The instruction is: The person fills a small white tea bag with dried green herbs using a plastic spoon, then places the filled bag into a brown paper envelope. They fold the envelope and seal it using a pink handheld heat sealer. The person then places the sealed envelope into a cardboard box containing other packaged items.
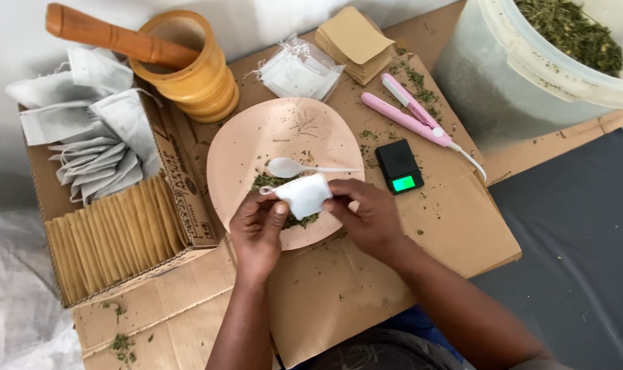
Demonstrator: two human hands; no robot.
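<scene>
Two hands hold one small white tea bag over the pink plate, near the middle of the cardboard-covered table. The left hand pinches the bag's left end, with the fingers closed on it. The right hand pinches the right end the same way. The bag looks very light, soft and thin. It could tear or spill, so I think the best place to hold it is by its edges, just as it is held now.

On the plate lie one white plastic spoon and one little pile of green dried herbs under the bag. Toward the far edge stands one wooden mortar with one wooden pestle resting in it. Next to it is one clear packet of empty tea bags and one stack of brown paper envelopes. One pink heat sealer and one small black scale lie to the right of the plate. At the far right corner sits one big bucket of dried herbs. At the left edge, one cardboard box holds many brown envelopes and white bags, too many to count.
</scene>
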